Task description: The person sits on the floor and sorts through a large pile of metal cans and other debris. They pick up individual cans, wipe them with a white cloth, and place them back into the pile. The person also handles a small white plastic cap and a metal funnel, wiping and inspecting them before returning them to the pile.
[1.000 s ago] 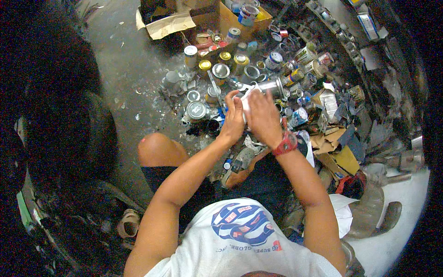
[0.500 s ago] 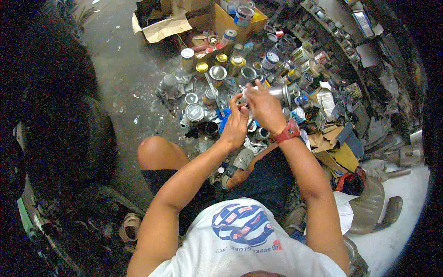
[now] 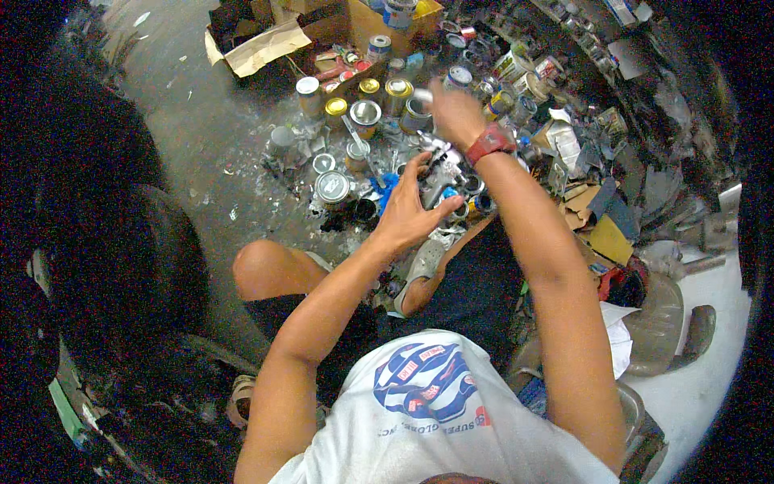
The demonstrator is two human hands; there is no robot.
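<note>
My left hand is stretched out over the cluttered floor, thumb and index finger wide apart. Between and beyond these fingers lies a shiny silvery metal thing, too smeared to name. A small blue round piece shows by the thumb. My right hand is farther forward, its fingers blurred by motion. A pale blur beside them may be something held; I cannot tell. On my right wrist is a red watch. Left of the hands stand a round can with a grey lid and an open-topped can with a stick leaning nearby.
Yellow-lidded cans and a white-lidded can stand farther off. Behind them is an open cardboard box. Cans, papers and torn cardboard crowd the right side. My sandalled foot is just below the left hand.
My right hand has moved forward, away from the left one. My left hand's fingers have spread apart. The shiny metal cylinder beside the right hand no longer shows there. The view has shifted slightly.
</note>
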